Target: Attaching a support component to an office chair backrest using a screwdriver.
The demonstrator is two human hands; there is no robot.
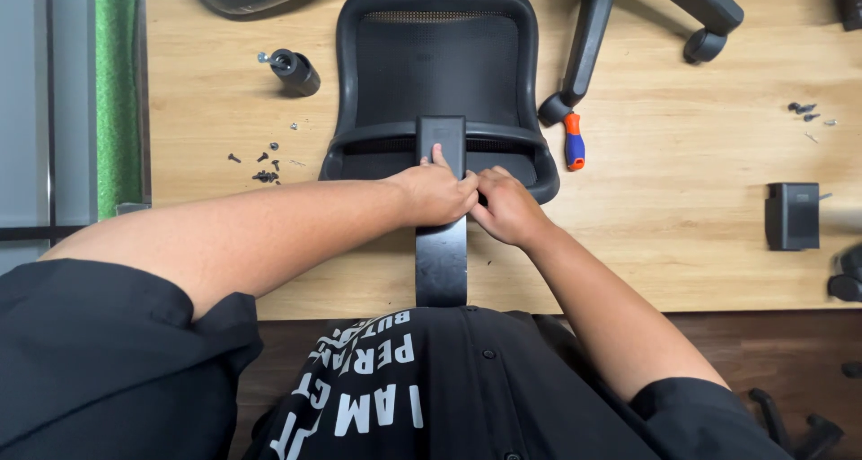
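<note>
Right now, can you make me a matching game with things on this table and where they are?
Things:
1. screwdriver
2. caster wheel
3. black box part
4. left hand

Places:
A. far right of the table
B. on the flat black bracket of the chair back
C. just right of the chair back
D. left of the chair back, above loose screws

Pairs: 1-C, 2-D, 3-A, 4-B

Place: furniture-assembly workbench, workshop-like | Evidence: office-chair parts are laid out on a light wooden tabletop (682,245) | mesh chair back (437,65), castor (294,71), loose screws (263,166) and a screwdriver (574,142) are seen | dark wood floor (763,352) near.
</note>
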